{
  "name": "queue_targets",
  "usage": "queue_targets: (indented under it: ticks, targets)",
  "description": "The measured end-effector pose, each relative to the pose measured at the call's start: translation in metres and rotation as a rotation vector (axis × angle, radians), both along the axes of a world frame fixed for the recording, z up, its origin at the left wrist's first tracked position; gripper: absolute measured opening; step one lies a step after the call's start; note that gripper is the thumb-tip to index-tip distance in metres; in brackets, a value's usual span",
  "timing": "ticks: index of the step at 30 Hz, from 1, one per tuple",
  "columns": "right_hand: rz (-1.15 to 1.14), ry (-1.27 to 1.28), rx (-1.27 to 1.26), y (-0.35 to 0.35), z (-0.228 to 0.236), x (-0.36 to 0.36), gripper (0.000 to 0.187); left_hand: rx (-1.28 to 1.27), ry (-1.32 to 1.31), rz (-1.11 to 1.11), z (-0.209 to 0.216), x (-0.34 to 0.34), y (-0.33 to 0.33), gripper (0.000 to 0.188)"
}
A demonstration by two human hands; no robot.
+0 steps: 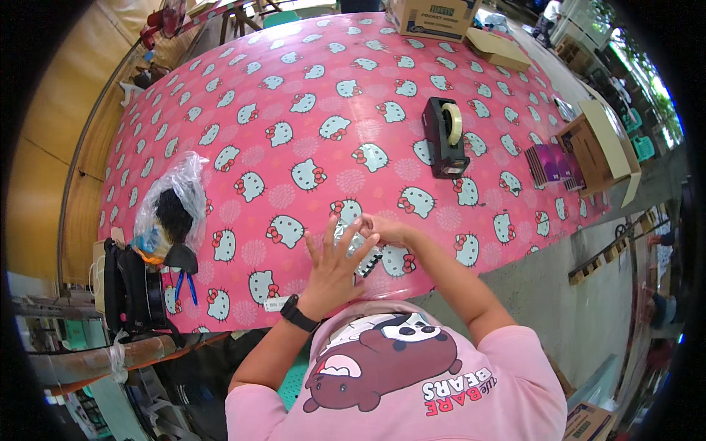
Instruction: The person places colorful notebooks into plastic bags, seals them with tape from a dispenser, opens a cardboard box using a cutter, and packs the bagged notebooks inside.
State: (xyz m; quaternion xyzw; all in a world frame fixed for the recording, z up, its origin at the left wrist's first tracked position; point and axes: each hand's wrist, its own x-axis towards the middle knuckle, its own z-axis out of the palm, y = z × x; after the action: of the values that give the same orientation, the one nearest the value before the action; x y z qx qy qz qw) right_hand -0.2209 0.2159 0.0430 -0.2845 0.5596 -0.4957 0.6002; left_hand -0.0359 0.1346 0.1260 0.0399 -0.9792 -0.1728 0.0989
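Close to the near edge of the pink table lies a small shiny silver packet point(348, 237). A black-and-white part shows at its near end, but its contents are too small to make out. My left hand point(331, 266) rests over the packet with fingers spread and the thumb across it; a black watch is on that wrist. At the packet's far end, the curled fingers of my right hand point(384, 229) pinch its edge. The hands almost meet there, hiding part of the packet. Left of my left wrist lies a white strip point(276, 303).
A black tape dispenser point(444, 140) stands right of centre. Purple boxes point(549, 163) sit beside an open carton point(592, 147) at the right edge. On the left are a clear plastic bag point(193, 176), blue-handled pliers point(193, 288) and a black bag point(131, 290). Another carton point(432, 18) stands far back.
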Motion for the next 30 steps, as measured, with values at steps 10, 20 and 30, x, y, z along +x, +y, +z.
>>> queue_targets:
  ticks: [10,20,30]
  targets:
    - [-0.579,0.680,-0.257,0.082,0.033,0.041,0.070,0.510,0.102,0.024,0.027,-0.048,-0.036,0.066]
    - [-0.591,1.208,0.276,0.170,0.050,0.043,0.091,1.632,-0.317,0.129,-0.067,-0.129,0.057,0.048]
    - [-1.089,1.603,0.740,0.397,0.103,-0.279,0.085,1.522,-0.519,-0.051,-0.062,-0.196,0.163,0.036]
